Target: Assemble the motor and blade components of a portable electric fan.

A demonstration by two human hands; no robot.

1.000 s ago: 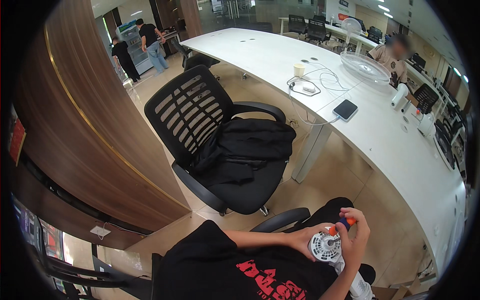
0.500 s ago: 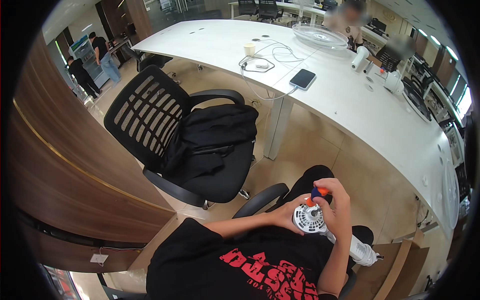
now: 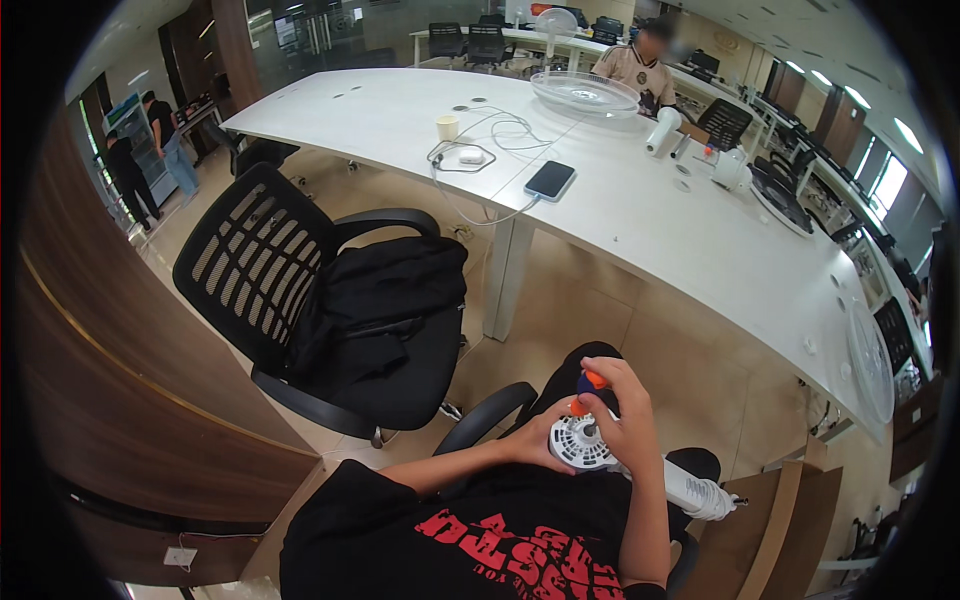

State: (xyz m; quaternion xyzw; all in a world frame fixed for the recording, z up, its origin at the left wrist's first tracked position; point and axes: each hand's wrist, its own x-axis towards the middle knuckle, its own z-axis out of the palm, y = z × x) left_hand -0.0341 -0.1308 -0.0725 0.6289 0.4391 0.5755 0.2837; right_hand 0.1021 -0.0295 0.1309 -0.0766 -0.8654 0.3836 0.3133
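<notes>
A white, slotted fan motor housing rests over my lap, with my left hand wrapped round its left side. My right hand grips a screwdriver with an orange and dark blue handle, held above the housing and pointing down towards its middle. Fingers cover part of the handle, and whether the tip sits in a screw cannot be seen. From the housing a white fan pole runs to the right across my leg. White cord is coiled round the far end of the pole.
An open cardboard box stands to my right. On the white table are a phone, a cup, cables, clear fan guards and white fan parts. A black chair holds dark cloth. Another person is across the table.
My view has shifted, so the table, chair and hands appear farther left. My left hand still holds the motor housing and my right hand the screwdriver, with little change in their pose.
</notes>
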